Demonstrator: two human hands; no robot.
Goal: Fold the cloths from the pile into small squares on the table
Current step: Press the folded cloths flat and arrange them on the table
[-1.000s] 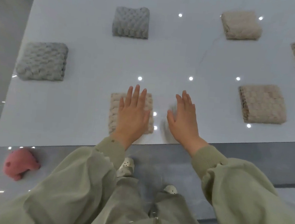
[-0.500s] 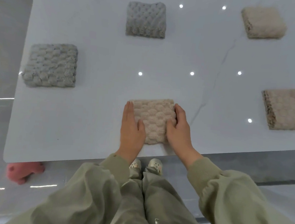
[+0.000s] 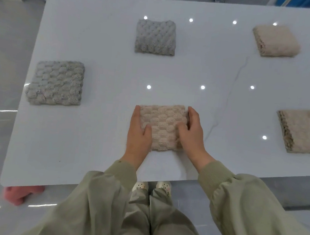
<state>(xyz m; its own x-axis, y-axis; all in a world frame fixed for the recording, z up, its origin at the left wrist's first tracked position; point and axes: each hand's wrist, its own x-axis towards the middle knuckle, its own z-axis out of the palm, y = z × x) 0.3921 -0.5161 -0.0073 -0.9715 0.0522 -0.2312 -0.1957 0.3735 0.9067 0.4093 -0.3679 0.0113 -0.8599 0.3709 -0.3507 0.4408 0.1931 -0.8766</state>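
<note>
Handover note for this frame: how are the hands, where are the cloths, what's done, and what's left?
Left hand: flat against the left edge of the near beige cloth, thumb on top.
Right hand: pressed against its right edge, thumb on top.
Cloths: far grey square, left grey square, far beige square and right beige square lie folded, apart, on the table.
Done: five folded, counting the one between the hands.
Left: let go of it. No unfolded pile is in view, so look outside the frame.

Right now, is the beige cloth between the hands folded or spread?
Folded: the beige cloth forms a small, thick square.
</note>
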